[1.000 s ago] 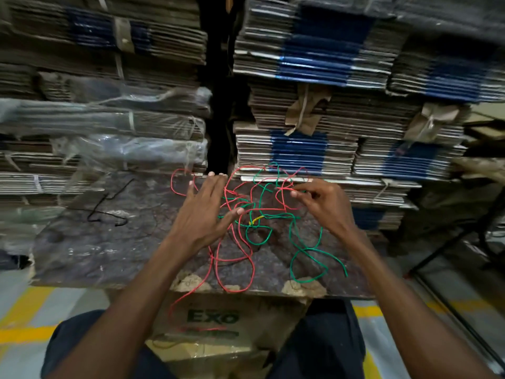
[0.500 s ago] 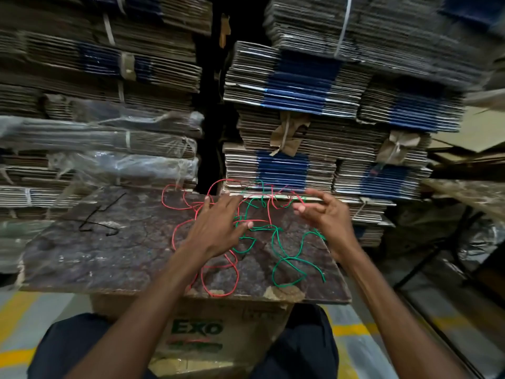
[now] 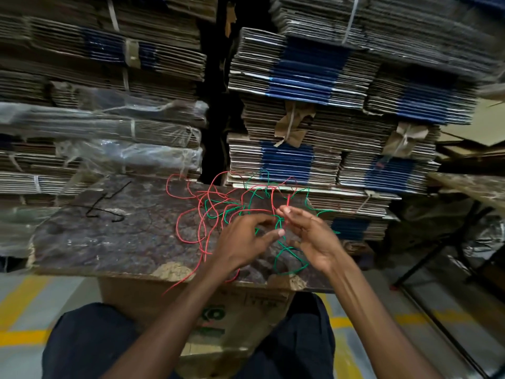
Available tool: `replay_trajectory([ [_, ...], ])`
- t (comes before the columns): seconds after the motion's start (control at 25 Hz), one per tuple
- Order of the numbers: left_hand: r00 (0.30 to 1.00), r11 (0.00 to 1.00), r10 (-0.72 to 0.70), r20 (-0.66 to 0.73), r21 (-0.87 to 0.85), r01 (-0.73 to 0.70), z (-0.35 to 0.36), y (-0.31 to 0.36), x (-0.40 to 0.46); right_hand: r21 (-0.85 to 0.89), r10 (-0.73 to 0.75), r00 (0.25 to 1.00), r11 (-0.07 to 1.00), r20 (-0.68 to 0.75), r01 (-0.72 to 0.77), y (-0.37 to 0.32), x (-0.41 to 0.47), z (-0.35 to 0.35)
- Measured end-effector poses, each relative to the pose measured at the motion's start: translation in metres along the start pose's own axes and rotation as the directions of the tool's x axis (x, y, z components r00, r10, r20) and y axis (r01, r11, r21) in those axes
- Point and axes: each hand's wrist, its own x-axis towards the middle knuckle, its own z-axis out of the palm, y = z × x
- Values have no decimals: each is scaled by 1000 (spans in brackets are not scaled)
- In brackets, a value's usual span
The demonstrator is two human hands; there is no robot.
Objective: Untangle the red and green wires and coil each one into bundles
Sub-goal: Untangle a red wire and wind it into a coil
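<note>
Both hands met over the messy knot: my right hand (image 3: 314,236) pinched the red wire (image 3: 191,214), my left hand (image 3: 246,239) curled by the green wire (image 3: 289,253) on the board (image 3: 109,231). Pulling hard could tighten it.

I see the red wire (image 3: 191,212) and green wire (image 3: 289,251) as thin, smooth, plastic-coated strands. The board (image 3: 109,236) under them looks like dark, mottled laminate, worn, its front edge chipped to a pale, crumbly core. The box (image 3: 153,299) below is matt brown cardboard. Behind, I see rough-edged corrugated stacks (image 3: 300,77), some under glossy clear film (image 3: 123,157).
</note>
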Motion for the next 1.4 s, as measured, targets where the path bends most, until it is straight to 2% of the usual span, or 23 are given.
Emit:
replay_trajectory([
  [0.2, 997, 973, -75, -36, -221, 65, -1, -11, 0, -112, -10, 1000, 994, -10, 9, 6, -1, 17],
  [0.28, 996, 962, -93, -16, -259, 86, -3, -18, 1, -134, -15, 1000, 991, -2, 14, 4, -3, 20],
  [0.36, 995, 980, -90, -49, -180, 80, -9, -23, 4, -209, -70, 998, 976, 2, 68, 3, -6, 18],
  [0.44, 996, 999, -29, -87, -25, 27, -18, -21, 13, -293, -144, 988, 944, 52, 153, -2, -11, 15],
  [0.56, 992, 979, 122, 45, 158, -127, -25, -6, 38, -322, -163, 974, 924, 154, 206, -16, -19, 8],
  [0.64, 979, 980, 146, 140, 111, -162, -23, -1, 55, -281, -146, 970, 939, 194, 198, -27, -24, 0],
  [0.72, 976, 990, 119, 184, 55, -131, -24, 0, 64, -209, -109, 968, 965, 225, 157, -35, -27, -9],
  [0.84, 954, 964, 175, 242, 157, -217, -35, 5, 69, -152, -31, 955, 985, 296, 80, -42, -30, -17],
  [0.96, 958, 936, 239, 158, 223, -270, -46, 16, 76, -146, -12, 937, 987, 350, 68, -43, -33, -15],
  [1.08, 969, 935, 240, 64, 255, -248, -49, 21, 85, -104, -52, 921, 990, 385, 99, -43, -35, -5],
  [1.24, 963, 917, 255, 81, 295, -268, -47, 20, 88, 30, -121, 904, 992, 409, 119, -51, -35, 2],
  [1.32, 962, 932, 249, 107, 242, -268, -44, 17, 87, 86, -144, 906, 989, 398, 120, -53, -33, 4],
  [1.4, 964, 964, 231, 130, 106, -245, -38, 9, 89, 160, -191, 899, 978, 395, 137, -53, -30, 4],
])
